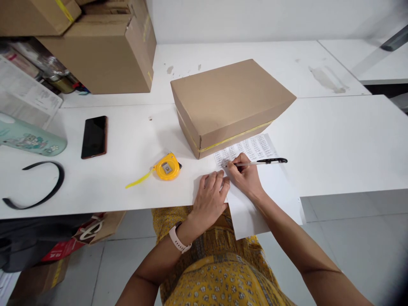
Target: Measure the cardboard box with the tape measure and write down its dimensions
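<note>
Head view: the right hand's (pixel 245 175) grip is closed around a slim clear-and-black pen (pixel 255 162), tip at the written rows on a white paper sheet (pixel 282 187) overhanging the white desk's (pixel 338 144) front edge. The left hand (pixel 209 199) lies loosely spread by the sheet's left edge, grasping nothing. Neat writing likely calls for bracing that edge.

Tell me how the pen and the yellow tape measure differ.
The pen is long and slim, while the tape measure is squat and rounded. The pen is black and pale, whereas the tape measure is mostly yellow. The pen is held in the right hand, its tip at the paper; the tape measure lies unheld on the table. Both have black parts.
</note>
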A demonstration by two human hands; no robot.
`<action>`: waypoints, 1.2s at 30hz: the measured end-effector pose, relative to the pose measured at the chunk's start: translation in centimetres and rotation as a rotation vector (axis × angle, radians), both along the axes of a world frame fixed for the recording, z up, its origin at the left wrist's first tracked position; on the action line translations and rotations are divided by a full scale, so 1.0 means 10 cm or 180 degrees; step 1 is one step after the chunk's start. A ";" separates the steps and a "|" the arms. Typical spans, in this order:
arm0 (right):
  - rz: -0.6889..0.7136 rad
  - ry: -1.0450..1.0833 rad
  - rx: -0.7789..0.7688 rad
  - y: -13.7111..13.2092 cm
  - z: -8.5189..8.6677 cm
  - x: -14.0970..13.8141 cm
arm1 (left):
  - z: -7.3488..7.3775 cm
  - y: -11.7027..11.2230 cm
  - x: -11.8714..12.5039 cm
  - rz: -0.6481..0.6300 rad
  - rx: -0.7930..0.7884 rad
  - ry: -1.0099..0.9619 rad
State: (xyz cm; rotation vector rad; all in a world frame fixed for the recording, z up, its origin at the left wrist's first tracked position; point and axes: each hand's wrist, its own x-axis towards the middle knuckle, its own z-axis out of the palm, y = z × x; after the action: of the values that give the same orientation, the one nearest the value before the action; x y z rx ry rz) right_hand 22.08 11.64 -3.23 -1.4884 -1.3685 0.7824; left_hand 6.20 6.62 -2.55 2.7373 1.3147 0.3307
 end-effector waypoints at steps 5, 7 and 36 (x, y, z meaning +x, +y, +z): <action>-0.0008 -0.0007 -0.0007 0.00 0.02 0.00 | 0.01 0.00 0.00 0.0004 -0.0041 0.0012; -0.0003 0.0010 -0.0023 0.00 0.03 0.00 | 0.01 0.00 0.00 -0.0001 -0.0067 0.0018; -0.0075 -0.0017 -0.0039 0.00 0.02 0.03 | 0.00 0.00 0.00 -0.0001 0.0025 -0.0001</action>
State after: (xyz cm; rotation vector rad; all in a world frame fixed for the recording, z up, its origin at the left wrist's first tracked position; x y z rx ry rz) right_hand 22.34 11.60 -2.99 -1.5146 -1.3501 0.7736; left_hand 6.19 6.65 -2.51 2.7438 1.3158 0.3368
